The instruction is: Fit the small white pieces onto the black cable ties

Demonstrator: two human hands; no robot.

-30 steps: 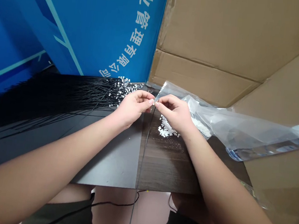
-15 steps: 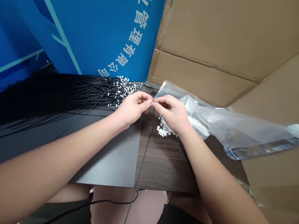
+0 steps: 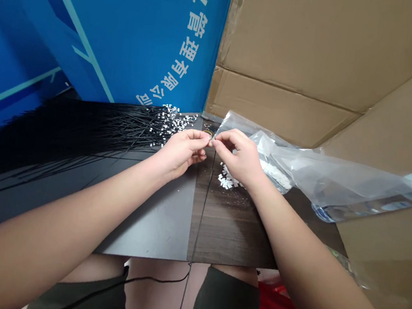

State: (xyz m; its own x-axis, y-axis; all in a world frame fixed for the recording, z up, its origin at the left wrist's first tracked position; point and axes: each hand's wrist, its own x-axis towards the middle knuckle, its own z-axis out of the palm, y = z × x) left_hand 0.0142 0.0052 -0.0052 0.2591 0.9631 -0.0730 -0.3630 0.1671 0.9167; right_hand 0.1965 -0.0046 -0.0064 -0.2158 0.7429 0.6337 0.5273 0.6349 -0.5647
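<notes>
A thin black wire (image 3: 206, 199) hangs from between my fingertips, crosses the table and dangles past its front edge. My left hand (image 3: 186, 153) pinches at the wire's top end, its lower fingers curled. Touching or nearly touching it, my right hand (image 3: 237, 155) is pinched at the same end. Anything small between the fingertips is too tiny to make out. Beneath my right hand lies a pile of small white pieces (image 3: 228, 178). To the left rests a large bundle of black wires (image 3: 83, 120) with white tips (image 3: 170, 120).
A clear plastic bag (image 3: 322, 177) with white pieces inside lies right of my right hand. Behind stand a blue printed panel (image 3: 131, 27) and a cardboard wall (image 3: 297, 41). A black cable (image 3: 154, 279) hangs below the table edge (image 3: 142, 256).
The wire's lower end has swung slightly right and up. My left hand's lower fingers have spread a little. The right leg below the table has shifted left, showing something red.
</notes>
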